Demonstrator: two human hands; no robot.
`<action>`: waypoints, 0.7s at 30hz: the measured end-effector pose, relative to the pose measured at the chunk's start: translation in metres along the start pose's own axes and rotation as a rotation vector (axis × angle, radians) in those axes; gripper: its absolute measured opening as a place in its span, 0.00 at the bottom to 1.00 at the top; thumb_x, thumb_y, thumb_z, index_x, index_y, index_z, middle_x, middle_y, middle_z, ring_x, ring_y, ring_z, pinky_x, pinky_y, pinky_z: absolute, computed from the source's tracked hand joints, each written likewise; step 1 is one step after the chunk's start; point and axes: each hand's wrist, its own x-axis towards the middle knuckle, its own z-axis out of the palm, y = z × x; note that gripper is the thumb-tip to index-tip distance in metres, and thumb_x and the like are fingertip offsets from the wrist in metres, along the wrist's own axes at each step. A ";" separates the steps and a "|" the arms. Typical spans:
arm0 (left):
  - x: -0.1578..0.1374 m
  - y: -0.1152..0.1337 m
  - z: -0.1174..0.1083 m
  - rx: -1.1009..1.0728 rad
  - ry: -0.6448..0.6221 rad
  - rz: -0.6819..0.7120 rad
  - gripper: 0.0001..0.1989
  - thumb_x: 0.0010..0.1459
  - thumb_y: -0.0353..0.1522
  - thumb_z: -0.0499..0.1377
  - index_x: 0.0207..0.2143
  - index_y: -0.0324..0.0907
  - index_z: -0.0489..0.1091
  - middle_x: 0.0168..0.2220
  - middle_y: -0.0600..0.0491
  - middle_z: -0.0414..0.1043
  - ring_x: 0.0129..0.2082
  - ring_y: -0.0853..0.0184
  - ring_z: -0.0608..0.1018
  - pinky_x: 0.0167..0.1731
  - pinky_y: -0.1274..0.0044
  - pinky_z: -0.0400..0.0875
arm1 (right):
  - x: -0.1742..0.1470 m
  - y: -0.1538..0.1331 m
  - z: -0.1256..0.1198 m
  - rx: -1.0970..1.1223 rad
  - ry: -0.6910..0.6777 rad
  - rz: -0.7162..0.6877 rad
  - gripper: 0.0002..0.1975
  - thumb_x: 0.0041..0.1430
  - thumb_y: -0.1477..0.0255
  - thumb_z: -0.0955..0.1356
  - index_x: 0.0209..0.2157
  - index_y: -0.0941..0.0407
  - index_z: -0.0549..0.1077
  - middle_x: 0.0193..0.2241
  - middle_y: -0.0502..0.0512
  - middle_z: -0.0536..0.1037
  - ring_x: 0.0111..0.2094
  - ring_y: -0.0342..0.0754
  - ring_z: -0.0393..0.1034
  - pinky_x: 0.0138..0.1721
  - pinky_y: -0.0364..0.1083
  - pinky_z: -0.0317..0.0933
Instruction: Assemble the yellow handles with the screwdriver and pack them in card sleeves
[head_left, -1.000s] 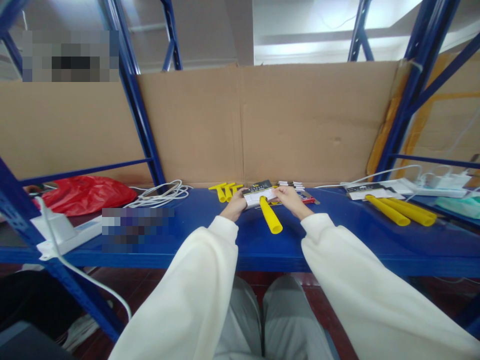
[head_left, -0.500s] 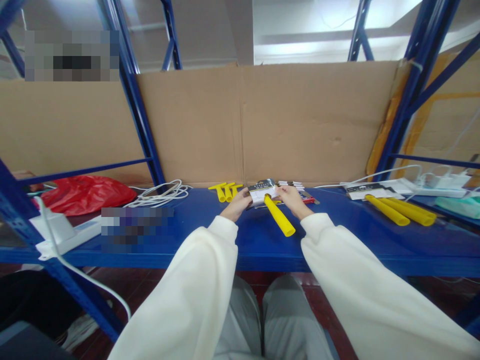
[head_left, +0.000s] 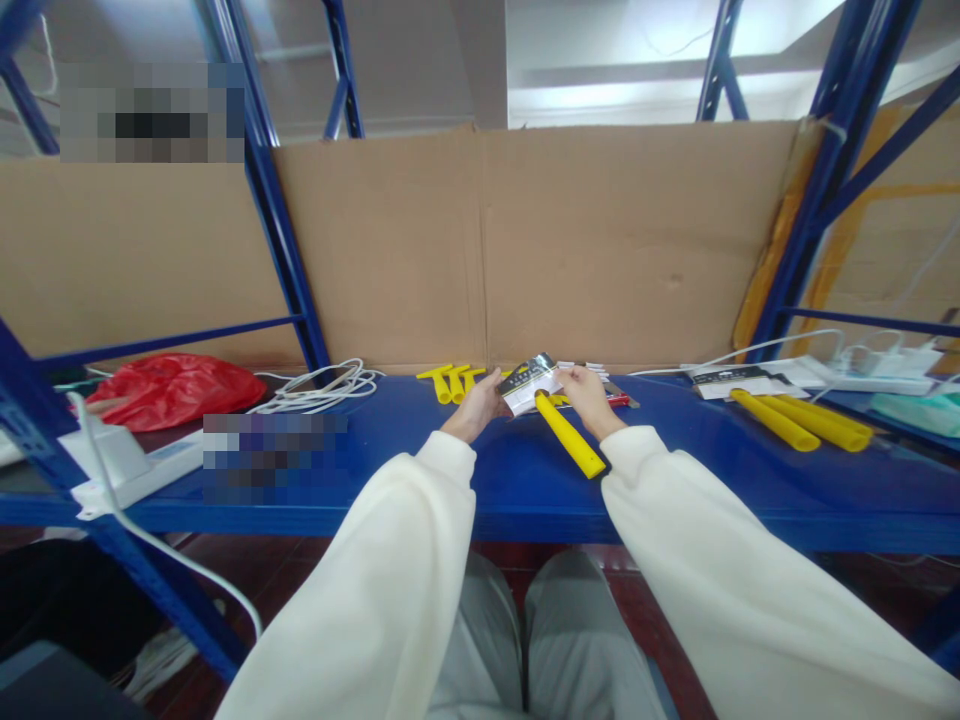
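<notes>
My left hand (head_left: 480, 402) grips the left edge of a black-and-white printed card (head_left: 529, 384). From the card's lower side a yellow tubular handle (head_left: 570, 437) slants down toward me and to the right, held just above the shelf. My right hand (head_left: 587, 398) pinches the card's right edge with closed fingers. Whatever tool head sits behind the card is hidden. Left of my left hand lie several yellow T-shaped pieces (head_left: 455, 383). Behind my right hand, white-edged pieces and a red item (head_left: 619, 399) are partly covered.
Carded yellow handles (head_left: 776, 420) lie at right, near a white power strip (head_left: 885, 375). Coiled white cable (head_left: 337, 388), a red bag (head_left: 187, 388) and another power strip (head_left: 161, 465) are at left. Cardboard (head_left: 600, 250) and blue posts (head_left: 289, 230) bound the blue shelf (head_left: 405, 470).
The card has tilted, its right side rising, and the yellow handle's lower end has swung slightly right and down. Both my hands keep their hold. At far left the red bag has shifted a little.
</notes>
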 end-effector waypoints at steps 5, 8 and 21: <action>0.002 -0.006 -0.002 0.080 0.002 0.099 0.06 0.50 0.29 0.70 0.32 0.41 0.76 0.29 0.49 0.78 0.27 0.67 0.79 0.29 0.77 0.75 | 0.001 0.001 0.002 0.052 -0.003 0.014 0.10 0.48 0.64 0.68 0.19 0.53 0.70 0.23 0.53 0.78 0.32 0.52 0.74 0.37 0.48 0.69; 0.006 -0.010 -0.007 0.153 0.008 0.132 0.09 0.45 0.23 0.70 0.30 0.41 0.77 0.30 0.50 0.78 0.29 0.66 0.79 0.31 0.76 0.76 | 0.003 0.005 0.005 0.110 -0.001 0.058 0.10 0.46 0.64 0.70 0.19 0.53 0.70 0.23 0.51 0.78 0.32 0.51 0.74 0.38 0.49 0.71; 0.004 -0.009 -0.008 0.264 0.024 0.132 0.14 0.38 0.18 0.71 0.28 0.40 0.77 0.27 0.50 0.77 0.31 0.60 0.80 0.36 0.69 0.77 | 0.001 0.001 0.006 0.213 -0.025 0.131 0.15 0.42 0.69 0.76 0.18 0.52 0.66 0.23 0.53 0.79 0.33 0.54 0.77 0.42 0.54 0.72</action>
